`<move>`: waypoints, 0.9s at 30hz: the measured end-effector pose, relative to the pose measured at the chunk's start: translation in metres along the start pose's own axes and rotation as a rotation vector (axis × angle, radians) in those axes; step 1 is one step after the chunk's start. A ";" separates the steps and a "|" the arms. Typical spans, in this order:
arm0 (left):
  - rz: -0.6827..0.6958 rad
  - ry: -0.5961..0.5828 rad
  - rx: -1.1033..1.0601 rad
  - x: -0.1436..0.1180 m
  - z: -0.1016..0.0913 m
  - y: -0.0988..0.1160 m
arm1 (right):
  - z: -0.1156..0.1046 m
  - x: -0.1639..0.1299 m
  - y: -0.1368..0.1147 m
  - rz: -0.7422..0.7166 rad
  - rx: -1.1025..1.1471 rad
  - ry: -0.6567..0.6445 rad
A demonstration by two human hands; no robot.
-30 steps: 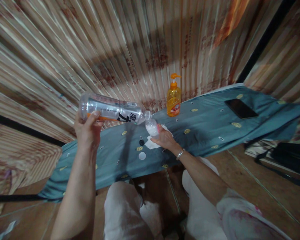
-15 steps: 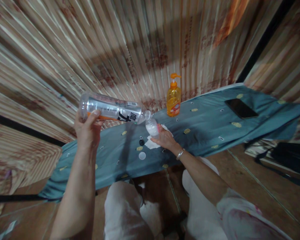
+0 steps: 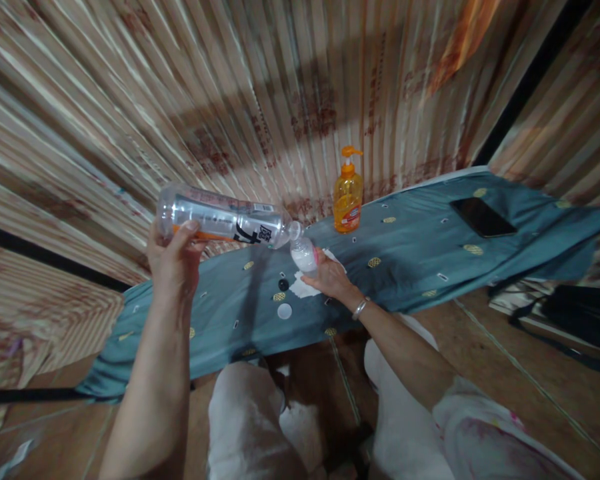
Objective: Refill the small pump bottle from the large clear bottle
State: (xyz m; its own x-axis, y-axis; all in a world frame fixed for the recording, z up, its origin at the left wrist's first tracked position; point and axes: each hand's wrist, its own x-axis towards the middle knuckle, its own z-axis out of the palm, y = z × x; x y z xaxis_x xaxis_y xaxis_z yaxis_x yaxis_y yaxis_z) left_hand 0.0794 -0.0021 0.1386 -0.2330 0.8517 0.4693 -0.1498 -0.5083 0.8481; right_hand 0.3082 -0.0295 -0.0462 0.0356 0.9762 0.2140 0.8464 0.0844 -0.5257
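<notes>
My left hand (image 3: pixel 176 257) is wrapped round the base end of a large clear plastic bottle (image 3: pixel 220 215), tipped nearly level with its neck pointing right. The bottle's mouth meets the top of a small clear bottle (image 3: pixel 304 255), which looks whitish inside. My right hand (image 3: pixel 333 275) is closed round that small bottle and tilts it toward the left. Beneath it a white paper tissue (image 3: pixel 303 285) lies on the teal cloth (image 3: pixel 220 307). A black cap (image 3: pixel 283 285) and a white round lid (image 3: pixel 285 311) rest near the tissue.
An orange pump bottle (image 3: pixel 347 200) stands upright behind my right hand. Farther right lies a black phone (image 3: pixel 483 217). A striped curtain (image 3: pixel 280 87) hangs along the back. On the floor at right is a black bag (image 3: pixel 575 317).
</notes>
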 end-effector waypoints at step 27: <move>0.043 -0.045 -0.007 0.005 0.002 0.008 | -0.001 -0.001 0.001 -0.006 0.020 -0.012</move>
State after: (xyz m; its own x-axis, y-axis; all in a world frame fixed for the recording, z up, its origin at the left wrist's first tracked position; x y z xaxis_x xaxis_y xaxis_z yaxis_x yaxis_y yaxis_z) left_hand 0.0794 -0.0016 0.1480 -0.1962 0.8338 0.5160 -0.1475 -0.5453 0.8251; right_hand 0.3095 -0.0309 -0.0455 0.0244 0.9779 0.2075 0.8359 0.0939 -0.5408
